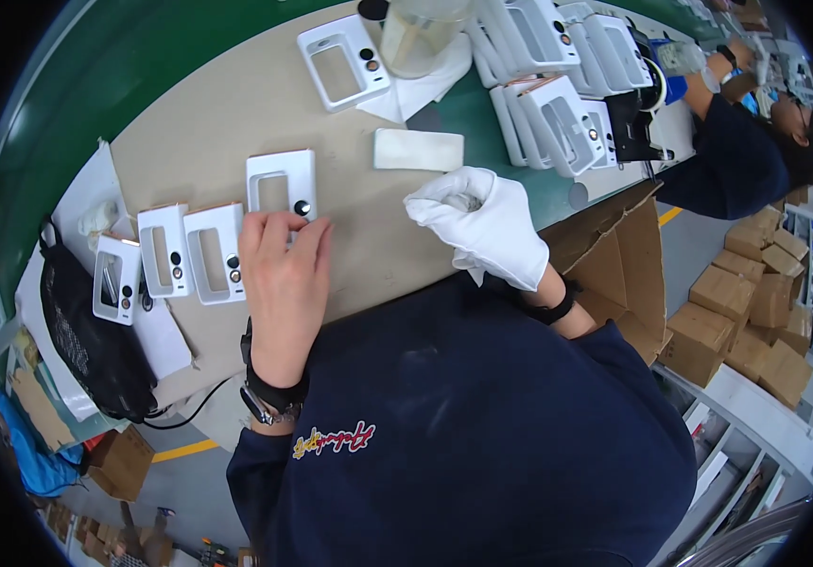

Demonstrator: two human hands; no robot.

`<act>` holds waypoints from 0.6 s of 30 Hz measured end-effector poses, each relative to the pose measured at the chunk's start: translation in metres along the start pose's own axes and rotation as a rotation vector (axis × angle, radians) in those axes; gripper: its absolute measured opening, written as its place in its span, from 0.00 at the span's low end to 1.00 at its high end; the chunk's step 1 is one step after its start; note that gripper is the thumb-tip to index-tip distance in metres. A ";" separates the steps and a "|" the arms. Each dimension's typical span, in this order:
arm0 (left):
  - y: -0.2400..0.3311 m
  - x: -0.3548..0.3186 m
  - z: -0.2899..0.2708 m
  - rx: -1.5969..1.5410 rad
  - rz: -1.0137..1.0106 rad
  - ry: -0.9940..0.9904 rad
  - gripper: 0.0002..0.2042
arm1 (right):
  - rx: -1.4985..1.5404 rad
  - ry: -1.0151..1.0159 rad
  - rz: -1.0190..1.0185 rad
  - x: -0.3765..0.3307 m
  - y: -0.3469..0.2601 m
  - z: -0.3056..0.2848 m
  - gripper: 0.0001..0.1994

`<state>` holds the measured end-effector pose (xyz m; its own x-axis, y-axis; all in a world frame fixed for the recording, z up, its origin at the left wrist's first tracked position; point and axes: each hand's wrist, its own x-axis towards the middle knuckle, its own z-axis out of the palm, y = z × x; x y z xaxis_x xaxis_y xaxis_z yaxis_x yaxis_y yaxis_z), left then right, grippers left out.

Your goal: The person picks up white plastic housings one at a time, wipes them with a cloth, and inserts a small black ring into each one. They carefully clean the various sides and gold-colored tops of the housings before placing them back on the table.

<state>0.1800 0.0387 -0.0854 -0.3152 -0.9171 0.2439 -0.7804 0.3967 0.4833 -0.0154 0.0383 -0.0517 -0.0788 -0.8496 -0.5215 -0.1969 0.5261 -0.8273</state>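
Observation:
My bare left hand (284,274) is over the lower end of a white plastic frame (280,163), which has a rectangular opening and a dark round part. Its fingers are bent and close together at that end, and they hide part of it. My right hand (496,222), in a white glove, is held above the table's near edge with thumb and fingers curled together. Something greyish shows inside the curl, too small to make out. Left of my left hand, several similar white frames (213,218) lie in a row. Beyond my right hand lies a white rectangular block (418,149).
Another white frame (342,35) lies at the far side near a clear container (421,42) on white cloth. Stacked white frames (558,123) fill the far right. A black mesh bag (90,331) sits left, an open cardboard box (629,274) right. A co-worker (747,151) works beyond.

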 end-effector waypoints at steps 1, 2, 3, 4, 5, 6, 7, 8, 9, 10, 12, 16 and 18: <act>0.001 0.000 0.000 0.005 -0.007 0.012 0.07 | 0.006 0.003 0.023 -0.001 -0.001 -0.003 0.07; 0.003 0.001 0.000 0.003 0.003 0.012 0.07 | 0.010 0.012 0.020 -0.001 -0.002 -0.007 0.07; 0.006 0.002 0.000 -0.008 -0.034 0.019 0.07 | 0.008 0.007 0.035 -0.002 -0.004 -0.011 0.07; 0.007 0.002 -0.001 -0.019 -0.069 0.024 0.06 | 0.010 0.005 0.049 -0.004 -0.004 -0.013 0.07; 0.008 0.002 -0.002 -0.030 -0.103 0.028 0.05 | 0.011 0.002 0.063 -0.005 -0.004 -0.016 0.07; 0.009 0.002 -0.002 -0.032 -0.091 0.026 0.05 | 0.018 0.013 0.061 -0.004 -0.001 -0.017 0.07; 0.008 0.002 -0.002 -0.026 -0.084 0.031 0.05 | 0.044 0.018 0.022 -0.003 0.007 -0.017 0.07; 0.008 0.001 -0.002 -0.021 -0.078 0.036 0.05 | 0.069 0.024 -0.017 -0.001 0.014 -0.016 0.07; 0.008 0.002 -0.002 -0.015 -0.074 0.036 0.04 | 0.095 0.028 -0.051 0.001 0.019 -0.018 0.07; 0.009 0.003 -0.002 -0.018 -0.064 0.031 0.04 | 0.100 0.039 -0.049 0.001 0.020 -0.019 0.07; 0.010 0.004 -0.005 -0.042 -0.111 0.010 0.04 | 0.138 -0.007 -0.048 0.001 0.022 -0.020 0.08; 0.020 0.006 -0.012 -0.178 -0.211 -0.009 0.04 | 0.120 -0.055 0.027 -0.002 0.014 -0.025 0.08; 0.025 0.009 -0.010 -0.240 -0.247 -0.017 0.04 | 0.105 -0.065 0.066 -0.003 0.013 -0.027 0.08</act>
<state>0.1634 0.0402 -0.0627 -0.1426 -0.9864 0.0816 -0.6855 0.1579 0.7107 -0.0444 0.0467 -0.0552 -0.0237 -0.8108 -0.5848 -0.0902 0.5843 -0.8065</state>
